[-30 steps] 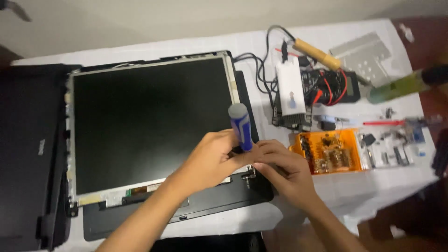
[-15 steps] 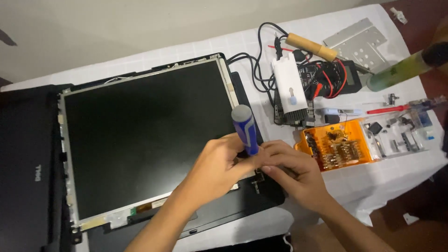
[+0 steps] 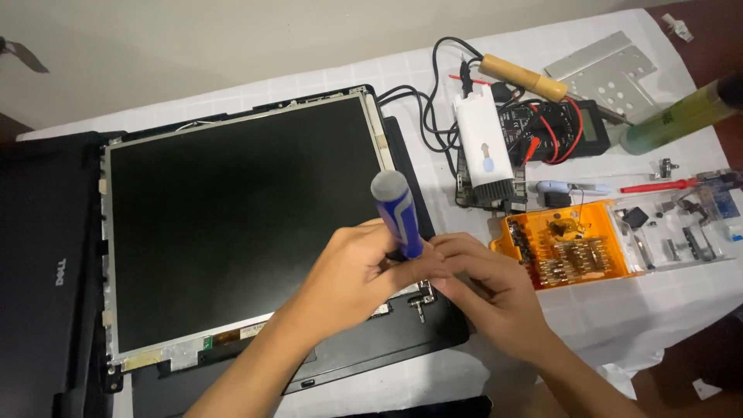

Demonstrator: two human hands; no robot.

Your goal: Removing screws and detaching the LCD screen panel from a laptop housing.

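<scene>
The blue-and-grey plastic-handled screwdriver (image 3: 398,213) looks smooth with a slight sheen. The dark flat display panel (image 3: 240,217) below it has a matt face framed by thin, dull silver metal strips. At two o'clock lie a glossy white plastic box (image 3: 484,149), a light-brown wooden handle (image 3: 522,77) and a perforated grey metal plate (image 3: 607,73). At three o'clock sits a shiny orange plastic bit case (image 3: 569,244). A white cloth (image 3: 665,310) with a faint check covers the worktop.

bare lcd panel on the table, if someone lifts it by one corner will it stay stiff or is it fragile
The bare LCD panel is probably fragile: it looks thin and wide, with only a slim metal frame at its edges, so lifting by one corner may flex it. Its glossy dark face likely marks or cracks under pressure. It seems light for its size, and lying flat it should not tip.
</scene>
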